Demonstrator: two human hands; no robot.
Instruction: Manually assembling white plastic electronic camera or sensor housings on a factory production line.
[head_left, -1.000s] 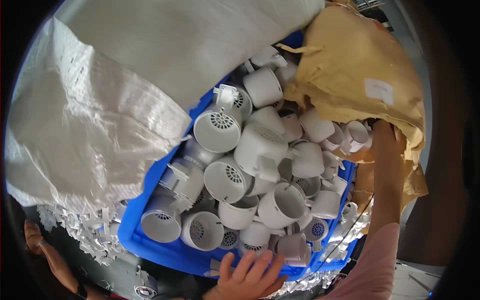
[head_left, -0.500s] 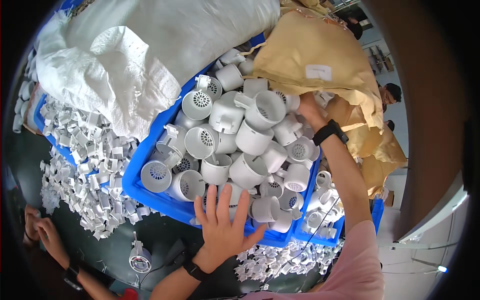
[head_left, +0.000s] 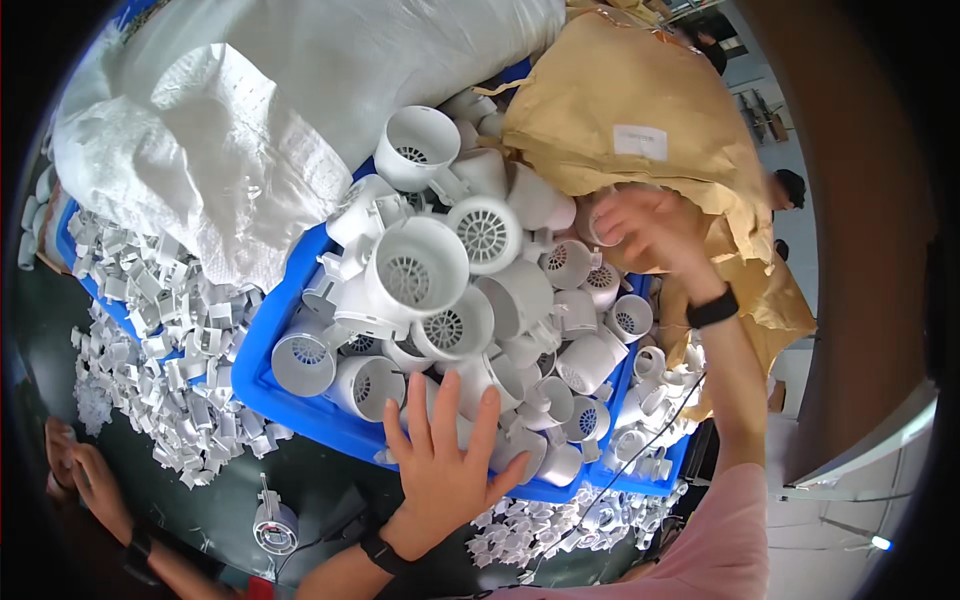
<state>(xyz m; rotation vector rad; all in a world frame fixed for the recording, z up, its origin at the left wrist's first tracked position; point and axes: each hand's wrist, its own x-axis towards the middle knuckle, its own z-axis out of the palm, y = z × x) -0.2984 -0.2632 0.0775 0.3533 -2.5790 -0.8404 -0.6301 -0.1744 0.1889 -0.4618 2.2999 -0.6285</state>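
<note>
My left hand (head_left: 440, 480) lies flat with its fingers spread, over the near edge of a blue bin (head_left: 268, 385). Its fingertips touch the white plastic cups heaped there. The cups have round bodies, slotted grille bottoms and side tabs; one large cup (head_left: 417, 268) tops the middle of the heap. At the mouth of a brown paper bag (head_left: 610, 95), on the bin's far right, is my right hand (head_left: 655, 228). Motion smears its fingers, beside a white cup (head_left: 592, 220). Whether they grip that cup does not show.
A white woven sack (head_left: 200, 160) lies at the back left, above a pile of small white clips (head_left: 170, 370). Another person's hands (head_left: 85, 470) are at the left edge. A round white device (head_left: 275, 525) with a cable stands on the dark table; more small parts (head_left: 560, 520) lie in front.
My right hand has come up out of the heap towards the bag. The cups have shifted, with several tumbled towards the middle and back. My left hand stays about where it was.
</note>
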